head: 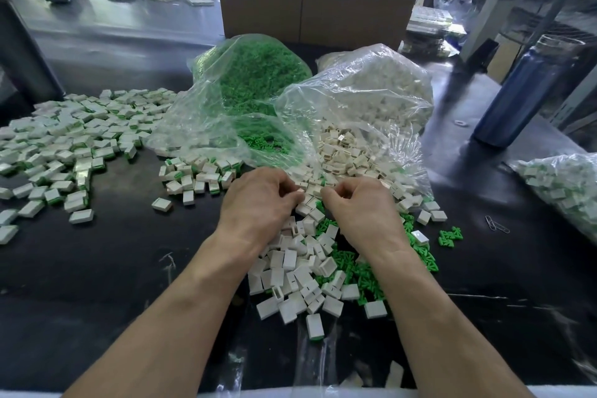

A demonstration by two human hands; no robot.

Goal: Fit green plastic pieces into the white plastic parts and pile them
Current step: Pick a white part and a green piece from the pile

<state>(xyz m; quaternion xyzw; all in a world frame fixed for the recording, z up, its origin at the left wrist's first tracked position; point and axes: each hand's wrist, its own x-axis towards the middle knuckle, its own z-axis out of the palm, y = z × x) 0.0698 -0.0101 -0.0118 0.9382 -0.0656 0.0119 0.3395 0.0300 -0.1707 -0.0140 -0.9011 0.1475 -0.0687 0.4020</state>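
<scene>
Head view of a dark table [113, 268]. Left hand [258, 200] and right hand [358, 207] meet at centre, knuckles up, fingers curled inward. The left fingertips pinch a small white part [300, 192]; what the right fingertips hold, if anything, cannot be told, as they are hidden under the hand. Beneath and between the wrists lies a loose heap of white parts [300, 271], mixed on its right side with green pieces [361, 271]; a few more green pieces [450, 235] lie apart to the right. One fitted part [315, 326], white with a green end, lies at the near edge of the heap. Behind the hands, two open clear bags: the green bag [252, 81] on the left, the white bag [371, 90] on the right, both spilling toward the hands. Far left, a broad pile [74, 139] of fitted parts; a smaller cluster [197, 171] lies just left of the left hand. At right, a blue bottle [523, 90] stands upright, a third bag [562, 184] of fitted parts sits at the edge, and paper clips [496, 224] lie near it. A cardboard box [310, 10] stands behind the bags
</scene>
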